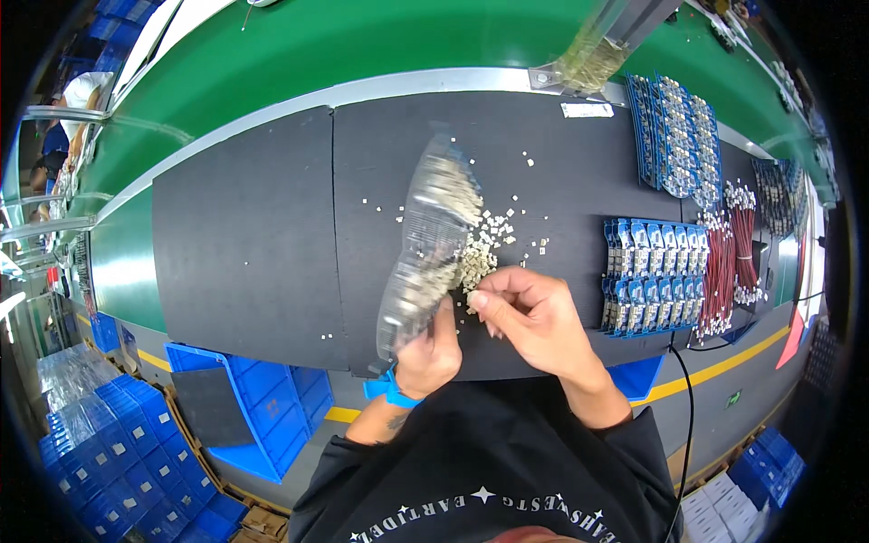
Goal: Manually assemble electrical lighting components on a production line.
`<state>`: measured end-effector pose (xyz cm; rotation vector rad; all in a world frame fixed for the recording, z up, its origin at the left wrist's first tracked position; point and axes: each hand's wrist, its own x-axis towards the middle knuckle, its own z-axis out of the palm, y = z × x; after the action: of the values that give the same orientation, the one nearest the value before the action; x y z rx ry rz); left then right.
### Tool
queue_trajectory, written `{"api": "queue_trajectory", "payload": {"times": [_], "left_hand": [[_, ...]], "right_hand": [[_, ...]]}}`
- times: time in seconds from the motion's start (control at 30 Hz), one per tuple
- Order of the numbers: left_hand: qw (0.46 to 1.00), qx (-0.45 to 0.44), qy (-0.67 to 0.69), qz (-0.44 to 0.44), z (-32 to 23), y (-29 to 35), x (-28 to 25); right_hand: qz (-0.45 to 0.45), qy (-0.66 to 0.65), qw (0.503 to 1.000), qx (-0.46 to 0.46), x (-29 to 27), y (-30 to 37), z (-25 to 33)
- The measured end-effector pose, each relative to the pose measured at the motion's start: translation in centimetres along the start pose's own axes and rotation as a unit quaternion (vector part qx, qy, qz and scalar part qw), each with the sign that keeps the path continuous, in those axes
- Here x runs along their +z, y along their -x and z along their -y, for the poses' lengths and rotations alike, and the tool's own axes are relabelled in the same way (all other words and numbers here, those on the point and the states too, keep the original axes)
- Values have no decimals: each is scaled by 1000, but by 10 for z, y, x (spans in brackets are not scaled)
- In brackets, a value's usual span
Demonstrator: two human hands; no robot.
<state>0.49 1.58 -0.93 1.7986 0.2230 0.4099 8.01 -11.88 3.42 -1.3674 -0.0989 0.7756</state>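
Observation:
A long clear plastic bag (425,222), partly filled with small whitish connector-like pieces, lies on the black mat and is smeared by motion. My left hand (430,357), with a blue wristband, grips the near part of the bag, its thumb along the right side. Loose small white pieces (480,258) spill in a heap from the bag's right side onto the mat. At the near edge of that heap, my right hand (539,317) has thumb and index finger pinched on a small white piece (474,302). Its other fingers are curled.
Stacked blue circuit board panels (654,276) stand on the right, with more boards (677,136) behind. Beside them lie bundled red wires (717,276). A metal post (602,45) rises at the far edge. A blue bin (272,407) sits below the mat's near left edge.

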Motion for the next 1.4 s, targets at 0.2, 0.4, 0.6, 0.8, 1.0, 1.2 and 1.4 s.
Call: {"api": "queue_trajectory", "payload": {"times": [0.2,0.4,0.6,0.8,1.0,1.2,1.4], "left_hand": [[989,-55,125,60,-4,-15,-3],[983,-105,146,19,18,12,5],[961,-54,216,-161,-4,-10,19],[989,17,17,-143,-4,-14,10],[995,97,3,-32,3,-8,8],[989,-18,81,-124,-4,-12,6],[927,-50,331,-170,-22,-28,3]], "right_hand": [[-41,-26,987,-155,21,-3,7],[-3,-10,996,-84,29,-1,17],[48,-87,995,-16,17,6,17],[-49,63,987,-139,12,1,4],[31,-71,985,-154,35,8,30],[46,-102,993,-47,28,12,27],[-67,84,991,-81,5,-3,-17]]}}
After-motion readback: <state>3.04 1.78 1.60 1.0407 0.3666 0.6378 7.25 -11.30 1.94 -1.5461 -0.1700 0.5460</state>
